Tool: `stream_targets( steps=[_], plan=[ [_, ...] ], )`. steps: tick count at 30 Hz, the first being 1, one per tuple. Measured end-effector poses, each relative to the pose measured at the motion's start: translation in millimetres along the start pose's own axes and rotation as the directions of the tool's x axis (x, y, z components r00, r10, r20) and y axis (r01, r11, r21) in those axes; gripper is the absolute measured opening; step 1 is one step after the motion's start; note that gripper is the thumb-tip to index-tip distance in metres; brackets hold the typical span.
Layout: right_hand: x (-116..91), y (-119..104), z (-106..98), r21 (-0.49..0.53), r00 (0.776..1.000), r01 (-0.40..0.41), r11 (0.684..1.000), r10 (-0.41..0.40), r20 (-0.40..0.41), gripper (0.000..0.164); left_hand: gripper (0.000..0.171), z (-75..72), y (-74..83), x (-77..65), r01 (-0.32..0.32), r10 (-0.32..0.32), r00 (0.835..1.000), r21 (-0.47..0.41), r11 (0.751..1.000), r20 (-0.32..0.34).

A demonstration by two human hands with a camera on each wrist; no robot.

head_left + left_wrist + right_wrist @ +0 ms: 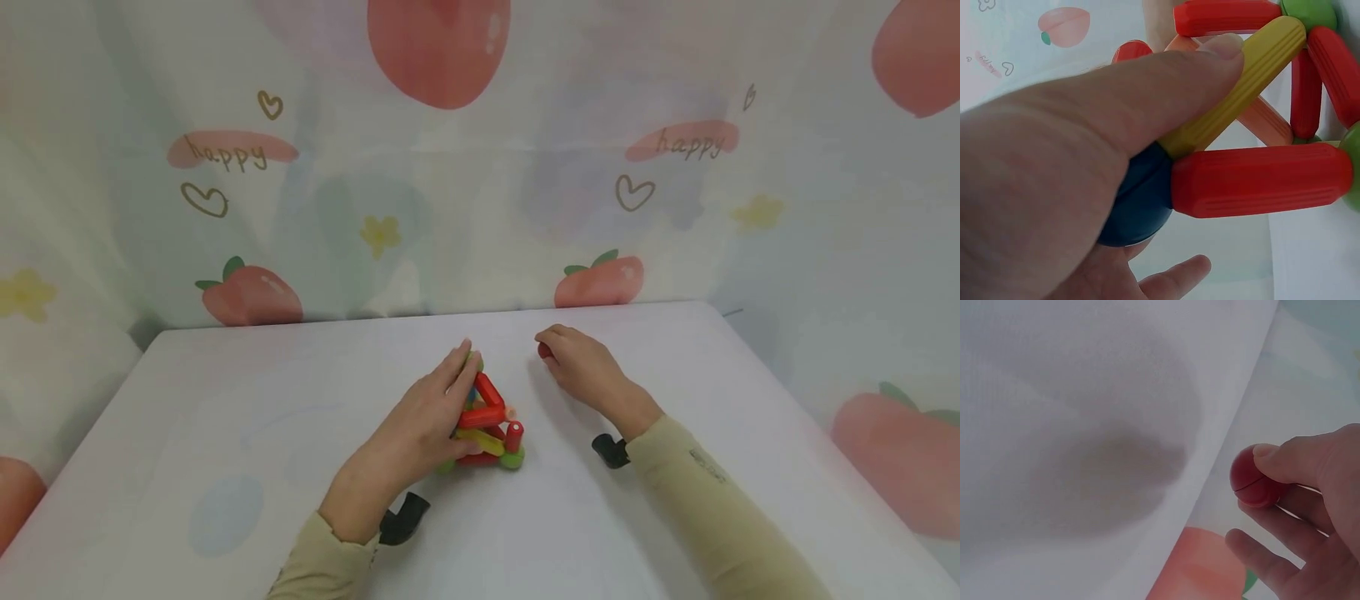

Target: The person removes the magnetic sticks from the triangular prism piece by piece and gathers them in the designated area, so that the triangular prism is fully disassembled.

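Note:
My left hand (pixel 420 421) holds a toy frame of building rods and balls, made of several red rods (pixel 483 416), a yellow rod (pixel 1266 65), orange rods and green balls (pixel 512 458). In the left wrist view, the thumb lies along the yellow rod and a dark blue ball (pixel 1141 203) sits under the hand. The far side of the frame is hidden behind the fingers. To the right and farther back, my right hand (pixel 588 367) is above the table. Its thumb and fingers pinch a red ball (pixel 1254 478), which shows a thin seam.
A white table (pixel 247 400) spreads under both hands. Behind it hangs a printed cloth (pixel 480 192) with fruit, hearts and flowers. Black wrist-camera parts (pixel 405 518) stick out by the left sleeve, and a similar black part (pixel 611 451) by the right sleeve.

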State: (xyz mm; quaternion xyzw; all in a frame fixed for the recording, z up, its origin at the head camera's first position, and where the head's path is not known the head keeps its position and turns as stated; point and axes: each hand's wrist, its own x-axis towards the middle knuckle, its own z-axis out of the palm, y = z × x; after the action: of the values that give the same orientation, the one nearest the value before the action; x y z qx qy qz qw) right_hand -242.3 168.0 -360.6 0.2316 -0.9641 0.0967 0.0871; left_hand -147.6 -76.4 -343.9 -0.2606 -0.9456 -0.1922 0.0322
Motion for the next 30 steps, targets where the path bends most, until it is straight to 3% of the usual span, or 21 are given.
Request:
stream_targets(
  steps=[8,13,21,30],
  plan=[
    [11.9,2.9,5.5,-0.037,1.0,0.009,0.999,-0.008,0.028,0.029,0.105,0.4,-0.2,-1.2,-0.02,0.02,1.0,0.013,1.0,-0.011],
    [21.8,3.4,9.0,-0.048,0.995,-0.018,0.999,0.022,0.102,0.026,0.106,0.3,-1.6,-1.7,-0.047,0.047,0.998,0.02,0.999,-0.03],
    [23.9,10.5,18.9,0.054,0.975,-0.124,0.991,0.111,0.193,0.036,0.105,-0.4,-1.4,-0.8,-0.05,0.051,0.998,0.023,0.998,-0.034],
    [21.2,12.6,21.5,0.149,0.951,-0.195,0.969,0.15,0.268,0.052,0.105,-0.7,-1.9,-1.8,-0.056,0.057,0.998,0.022,0.998,-0.035]
  ],
)
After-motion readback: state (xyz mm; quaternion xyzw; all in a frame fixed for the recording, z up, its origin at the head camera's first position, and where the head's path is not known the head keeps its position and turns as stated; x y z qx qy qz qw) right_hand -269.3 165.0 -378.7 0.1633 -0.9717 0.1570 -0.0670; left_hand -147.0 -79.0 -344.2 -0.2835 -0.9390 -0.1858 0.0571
